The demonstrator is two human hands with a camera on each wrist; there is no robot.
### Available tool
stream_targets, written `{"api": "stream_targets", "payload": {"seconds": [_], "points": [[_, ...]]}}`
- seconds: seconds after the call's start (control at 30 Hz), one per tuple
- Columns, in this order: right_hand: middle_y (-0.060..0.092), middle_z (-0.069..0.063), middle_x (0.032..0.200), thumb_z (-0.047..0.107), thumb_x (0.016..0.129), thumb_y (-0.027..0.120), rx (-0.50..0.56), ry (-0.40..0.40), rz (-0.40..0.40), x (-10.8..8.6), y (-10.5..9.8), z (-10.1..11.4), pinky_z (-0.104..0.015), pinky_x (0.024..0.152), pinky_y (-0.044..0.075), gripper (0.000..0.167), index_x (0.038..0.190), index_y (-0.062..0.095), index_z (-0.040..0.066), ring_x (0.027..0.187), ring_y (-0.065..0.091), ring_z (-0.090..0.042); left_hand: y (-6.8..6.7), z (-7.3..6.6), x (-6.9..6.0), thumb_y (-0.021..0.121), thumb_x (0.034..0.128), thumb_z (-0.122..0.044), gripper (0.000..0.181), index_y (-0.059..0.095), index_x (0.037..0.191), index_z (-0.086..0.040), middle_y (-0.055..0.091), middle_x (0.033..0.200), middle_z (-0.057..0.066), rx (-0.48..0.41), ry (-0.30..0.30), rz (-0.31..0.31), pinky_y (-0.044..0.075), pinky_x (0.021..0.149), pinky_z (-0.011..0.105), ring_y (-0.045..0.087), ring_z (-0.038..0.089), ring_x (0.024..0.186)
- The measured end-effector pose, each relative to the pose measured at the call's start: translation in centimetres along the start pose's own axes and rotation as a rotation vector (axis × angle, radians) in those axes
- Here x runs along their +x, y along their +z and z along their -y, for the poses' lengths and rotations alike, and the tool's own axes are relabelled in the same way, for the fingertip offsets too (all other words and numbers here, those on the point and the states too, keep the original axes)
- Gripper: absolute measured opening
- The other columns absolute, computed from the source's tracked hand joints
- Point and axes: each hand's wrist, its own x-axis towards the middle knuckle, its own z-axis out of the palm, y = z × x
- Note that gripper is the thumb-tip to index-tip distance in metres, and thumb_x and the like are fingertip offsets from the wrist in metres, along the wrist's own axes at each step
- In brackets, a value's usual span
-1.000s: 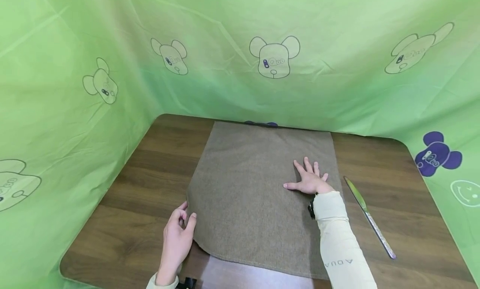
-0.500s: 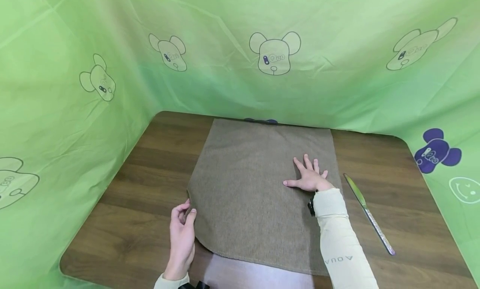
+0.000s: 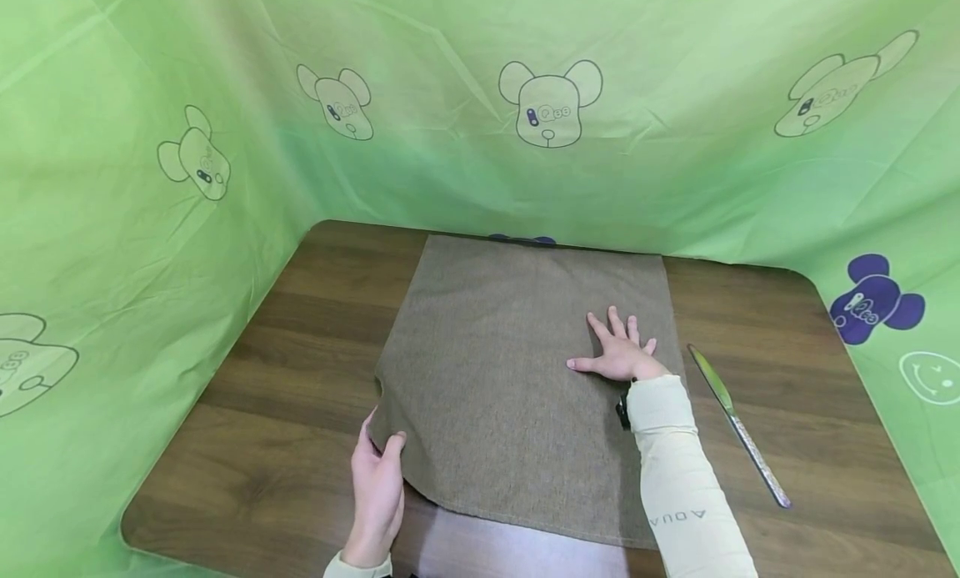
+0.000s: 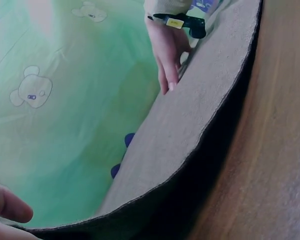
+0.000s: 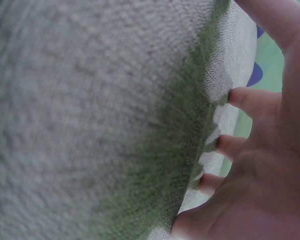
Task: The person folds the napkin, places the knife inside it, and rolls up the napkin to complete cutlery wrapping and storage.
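A grey-brown cloth (image 3: 517, 394) lies over the middle of the table, with a fold of its near left edge raised. That edge is in my left hand (image 3: 377, 486), thumb on top and the other fingers mostly hidden beneath. In the left wrist view the cloth's rim (image 4: 190, 155) bows up off the wood, and part of my left hand (image 4: 10, 210) shows at the lower left. My right hand (image 3: 621, 357) presses flat on the right part of the cloth, fingers spread. The right wrist view shows the fingertips of my right hand (image 5: 270, 155) touching the weave.
A table knife (image 3: 738, 428) with a patterned handle lies right of the cloth, blade pointing away. The wooden table (image 3: 285, 411) has rounded corners. Green fabric (image 3: 450, 144) printed with bear heads hangs along the back and sides.
My left hand has moved right and now grips the cloth's left edge, which is lifted and drawn inward. The right hand stays on the cloth. The head view has shifted slightly.
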Motion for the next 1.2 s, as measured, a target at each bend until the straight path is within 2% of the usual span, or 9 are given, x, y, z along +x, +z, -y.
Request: {"api": "stream_targets", "payload": {"seconds": [0.07,0.13,0.33,0.63,0.77,0.87,0.97,1.1,1.2], "points": [[-0.014,-0.026,0.158,0.060,0.084,0.063,0.000,0.000,0.000,0.0,0.0,0.0,-0.080,0.100,-0.009,0.103,0.156,0.008,0.009,0.141,-0.018,-0.054,0.1,0.1,-0.1,0.038,0.0917,0.008,0.040,0.043,0.131,0.008,0.051,0.130,0.014,-0.007,-0.010,0.001,0.039,0.099,0.019,0.047,0.017,0.123],[-0.014,-0.026,0.158,0.060,0.083,0.062,-0.004,0.001,-0.001,0.0,0.1,0.0,-0.080,0.100,-0.009,0.103,0.156,0.008,0.010,0.141,-0.018,-0.054,0.0,0.1,-0.2,0.037,0.0953,0.004,0.037,0.043,0.131,0.009,0.050,0.131,0.013,-0.017,-0.029,0.017,0.037,0.102,0.020,0.045,0.014,0.125],[-0.015,-0.025,0.158,0.060,0.084,0.062,-0.004,0.003,0.004,0.1,0.2,-0.1,-0.080,0.101,-0.008,0.103,0.156,0.008,0.010,0.141,-0.018,-0.054,-0.2,-0.2,-0.8,0.032,0.1049,-0.016,0.042,0.038,0.136,0.011,0.039,0.142,0.011,-0.015,-0.070,0.066,0.011,0.119,0.043,0.024,0.019,0.141],[-0.014,-0.026,0.158,0.058,0.084,0.063,0.007,0.004,-0.002,0.1,0.2,-0.1,-0.079,0.101,-0.009,0.102,0.156,0.009,0.009,0.142,-0.018,-0.053,-0.5,-0.9,-0.7,0.036,0.1042,-0.019,0.041,0.049,0.132,0.009,0.044,0.144,0.018,0.188,-0.049,0.040,0.018,0.118,0.047,0.030,0.026,0.141],[-0.014,-0.026,0.158,0.059,0.084,0.063,0.001,0.003,0.000,0.1,0.2,-0.1,-0.079,0.101,-0.009,0.102,0.156,0.009,0.010,0.142,-0.018,-0.053,-0.5,-1.2,-0.5,0.039,0.1035,-0.019,0.040,0.052,0.131,0.007,0.049,0.141,0.017,0.221,-0.063,0.031,0.024,0.116,0.042,0.037,0.019,0.136],[-0.014,-0.025,0.159,0.059,0.084,0.062,-0.002,0.002,0.000,0.1,0.2,-0.1,-0.080,0.101,-0.008,0.102,0.156,0.008,0.010,0.142,-0.018,-0.053,-0.5,-1.4,-0.3,0.045,0.1017,-0.019,0.038,0.055,0.130,0.005,0.055,0.136,0.014,0.245,-0.055,0.019,0.032,0.110,0.028,0.047,0.006,0.125],[-0.014,-0.025,0.159,0.059,0.084,0.062,-0.004,0.000,-0.001,0.0,0.1,-0.1,-0.080,0.101,-0.008,0.102,0.156,0.008,0.010,0.142,-0.018,-0.053,-0.5,-1.7,-0.1,0.051,0.0991,-0.016,0.033,0.059,0.123,0.005,0.064,0.117,0.010,0.256,-0.040,0.015,0.046,0.088,0.020,0.056,-0.001,0.100],[-0.014,-0.025,0.159,0.060,0.084,0.062,-0.008,0.000,0.000,0.0,0.2,-0.1,-0.080,0.101,-0.008,0.103,0.156,0.008,0.010,0.142,-0.019,-0.053,-0.6,-1.9,0.1,0.054,0.0969,-0.010,0.027,0.060,0.117,0.007,0.065,0.097,0.004,0.218,-0.034,0.030,0.052,0.069,0.022,0.060,0.002,0.079],[-0.014,-0.025,0.159,0.061,0.084,0.062,-0.010,-0.001,-0.001,0.0,0.2,-0.1,-0.080,0.100,-0.008,0.103,0.156,0.008,0.010,0.142,-0.019,-0.053,-0.6,-2.0,0.2,0.054,0.0968,-0.008,0.028,0.059,0.117,0.011,0.066,0.097,0.007,0.180,-0.033,0.044,0.055,0.069,0.025,0.064,0.005,0.080]]}}
